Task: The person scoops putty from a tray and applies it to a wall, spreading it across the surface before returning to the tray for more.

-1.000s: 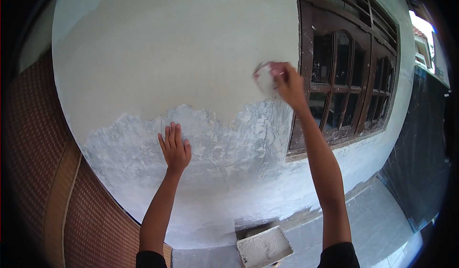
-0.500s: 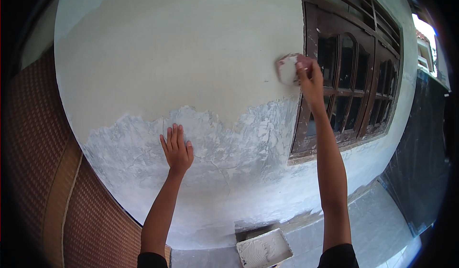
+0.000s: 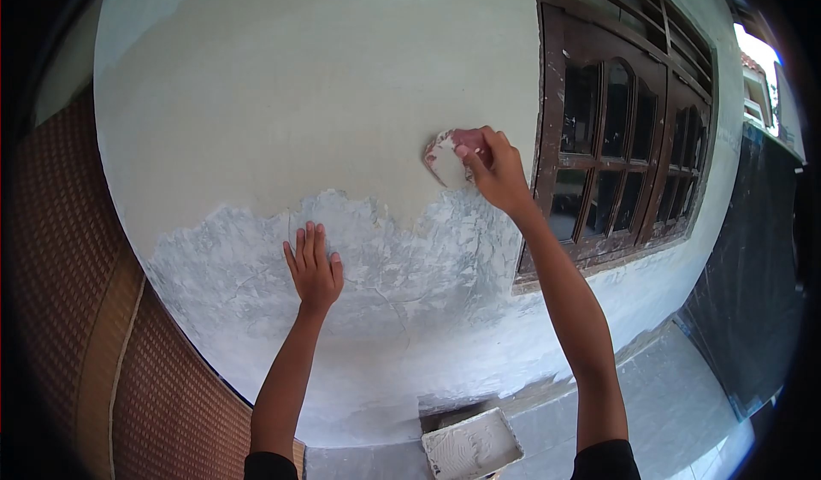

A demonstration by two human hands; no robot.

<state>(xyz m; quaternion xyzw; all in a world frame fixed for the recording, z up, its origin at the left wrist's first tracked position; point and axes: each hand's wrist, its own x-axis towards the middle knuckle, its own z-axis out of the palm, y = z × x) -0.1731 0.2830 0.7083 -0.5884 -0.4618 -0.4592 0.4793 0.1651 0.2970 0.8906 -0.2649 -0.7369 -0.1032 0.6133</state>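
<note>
My right hand grips a reddish scraper smeared with white paste, close against the beige part of the wall, left of the window. Lower and to the left, my left hand lies flat with fingers spread on the grey, patchy part of the wall, holding nothing. The ragged border between beige coating and grey surface runs just above my left fingertips and below the scraper.
A brown wooden window with glass panes is set in the wall at the right. A tray of white paste stands at the wall's foot. Woven brown panels line the left side, and a dark sheet hangs far right.
My right hand and the scraper have moved left and slightly down, away from the window frame. My left hand has stayed at the same place on the wall.
</note>
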